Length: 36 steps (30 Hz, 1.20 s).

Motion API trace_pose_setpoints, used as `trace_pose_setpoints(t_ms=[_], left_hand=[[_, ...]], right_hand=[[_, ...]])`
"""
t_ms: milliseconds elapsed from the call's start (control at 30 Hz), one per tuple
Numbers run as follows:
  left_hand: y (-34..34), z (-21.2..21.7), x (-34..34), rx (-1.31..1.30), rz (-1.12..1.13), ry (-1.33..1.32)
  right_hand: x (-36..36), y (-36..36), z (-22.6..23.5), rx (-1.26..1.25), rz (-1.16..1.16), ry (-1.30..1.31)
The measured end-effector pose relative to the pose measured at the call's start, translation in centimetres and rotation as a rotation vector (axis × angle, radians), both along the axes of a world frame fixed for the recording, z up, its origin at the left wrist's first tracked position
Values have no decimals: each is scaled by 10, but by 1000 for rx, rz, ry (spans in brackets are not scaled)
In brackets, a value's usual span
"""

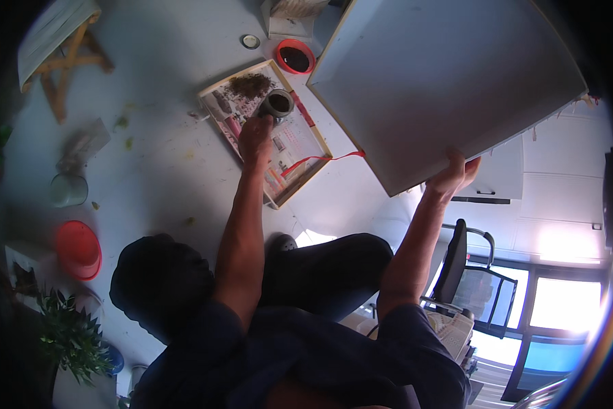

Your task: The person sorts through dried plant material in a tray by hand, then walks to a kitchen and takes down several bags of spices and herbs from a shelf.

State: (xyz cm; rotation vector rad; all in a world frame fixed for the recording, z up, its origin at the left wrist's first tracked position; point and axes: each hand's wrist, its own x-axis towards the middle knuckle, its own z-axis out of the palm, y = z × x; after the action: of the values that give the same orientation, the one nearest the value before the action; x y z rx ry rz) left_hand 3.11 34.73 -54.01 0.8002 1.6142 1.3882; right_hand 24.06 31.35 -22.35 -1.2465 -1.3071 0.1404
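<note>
Grey jar (270, 109) in L hand (255, 142), big pale board (450, 82) in R hand (450, 175).
Jar's at the low wood-rimmed tray (306, 183), mouth up; can't tell if resting or lifted. L fingers wrap jar, partly hidden; R fingers pinch board's near edge. Best: firm grip, jar level, board tilted clear; mind red ribbon (312, 158) running board to tray, might snag. Containers: jar has dark brown stuff (280, 103) inside; tray, lined w/ printed paper (289, 140), bears loose brown heap (244, 85) just beside jar; red bowl (312, 60) past tray's far end holds dark matter (294, 58), type unclear. Small round lid (250, 41) near bowl. Farther L on floor (163, 123): pale-green pot (69, 191) & red tub (79, 250), contents can't tell.
</note>
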Motion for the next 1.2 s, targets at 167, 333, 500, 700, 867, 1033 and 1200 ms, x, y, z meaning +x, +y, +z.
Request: trace_pose_setpoints(t_ms=[167, 333, 500, 700, 867, 1033, 1200], left_hand=[[-11, -17, -50, 7, 233, -89], [-24, 4, -96, 87, 401, 187], [-31, 8, -115, 74, 471, 108], [-29, -5, -122, 28, 468, 10], [-32, -5, -122, -35, 448, -140], [-38, 0, -120, -23, 493, -235], [-40, 2, -122, -39, 458, -243]], right_hand=[[8, -3, -7, 9, -172, -239], [-8, -38, -4, 33, -84, -440], [-7, 13, -36, -156, -25, -321], [-26, 1, -34, -236, -317, -519], [-19, 5, -34, -263, -326, -534], [-14, 5, -33, -287, -263, -266], [6, 11, -31, -270, -198, -90]])
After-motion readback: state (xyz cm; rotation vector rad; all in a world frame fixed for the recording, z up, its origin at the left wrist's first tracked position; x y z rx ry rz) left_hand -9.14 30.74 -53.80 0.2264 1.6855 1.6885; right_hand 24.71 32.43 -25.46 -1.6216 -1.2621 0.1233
